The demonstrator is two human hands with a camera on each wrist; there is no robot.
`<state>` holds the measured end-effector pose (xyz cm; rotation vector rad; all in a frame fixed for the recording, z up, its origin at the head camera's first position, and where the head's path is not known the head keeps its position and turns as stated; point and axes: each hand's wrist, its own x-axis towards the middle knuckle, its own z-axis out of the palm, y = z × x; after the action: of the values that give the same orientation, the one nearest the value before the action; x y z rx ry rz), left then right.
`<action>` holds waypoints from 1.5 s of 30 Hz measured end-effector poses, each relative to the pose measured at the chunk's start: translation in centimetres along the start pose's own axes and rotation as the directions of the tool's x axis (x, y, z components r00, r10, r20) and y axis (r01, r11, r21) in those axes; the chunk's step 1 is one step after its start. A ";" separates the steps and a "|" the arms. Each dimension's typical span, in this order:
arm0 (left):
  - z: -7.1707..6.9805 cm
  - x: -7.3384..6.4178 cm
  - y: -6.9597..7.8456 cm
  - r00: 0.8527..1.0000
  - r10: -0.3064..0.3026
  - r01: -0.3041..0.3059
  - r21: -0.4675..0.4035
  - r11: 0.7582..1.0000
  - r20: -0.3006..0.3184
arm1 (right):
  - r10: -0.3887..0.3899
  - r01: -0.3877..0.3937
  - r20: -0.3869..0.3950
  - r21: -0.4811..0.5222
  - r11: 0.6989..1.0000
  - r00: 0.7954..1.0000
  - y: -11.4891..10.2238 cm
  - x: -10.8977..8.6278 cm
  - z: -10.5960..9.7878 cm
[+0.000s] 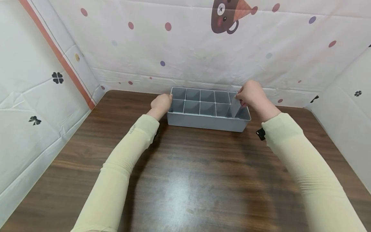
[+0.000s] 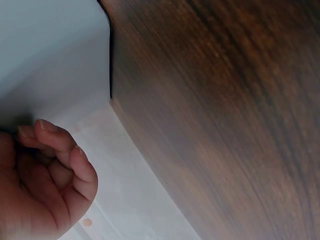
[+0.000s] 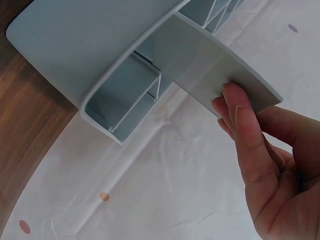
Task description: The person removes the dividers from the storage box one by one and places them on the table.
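Right wrist — thin, smooth panel [image 3: 202,65] in hand [image 3: 275,182]

A screened-off nook, whether home or studio unclear: creased white sheeting [image 1: 188,42] with dots [image 1: 168,26] and a cartoon bear [image 1: 221,22] at the far side, clover-printed sheets [image 1: 26,96] left and right, around a wood-grain surface [image 1: 203,167].

A thin, flat grey divider [image 3: 200,62] extends down from the right grip [image 1: 252,93], partly inside the grey compartmented box [image 1: 205,122], whose opposite end meets the left grip [image 1: 160,103].
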<state>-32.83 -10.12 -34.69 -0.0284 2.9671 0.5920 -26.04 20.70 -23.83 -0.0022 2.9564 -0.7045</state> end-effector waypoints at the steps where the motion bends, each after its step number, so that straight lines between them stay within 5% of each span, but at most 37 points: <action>1: 0.0 0.0 0.0 1.000 -0.001 0.001 -0.002 1.000 -0.002 | -0.003 0.003 -0.001 -0.002 1.000 1.000 0.0 0.0 -0.1; 30: 0.0 -0.2 0.0 1.000 -0.006 0.006 -0.022 1.000 -0.005 | -0.017 0.018 -0.022 0.065 0.998 1.000 -2.1 -0.6 -2.2; 39: 0.1 0.0 -0.1 1.000 0.004 -0.004 -0.008 1.000 -0.004 | -0.192 0.188 -0.057 -0.057 0.980 0.980 -4.9 -2.5 -0.9; 45: 0.1 0.0 0.0 1.000 -0.006 0.006 -0.013 1.000 -0.005 | -0.296 0.294 -0.017 -0.078 0.953 0.955 -6.9 -4.0 1.7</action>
<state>-32.85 -10.12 -34.77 -0.0406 2.9674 0.6117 -22.04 13.81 -21.85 -0.4533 3.0405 -0.6284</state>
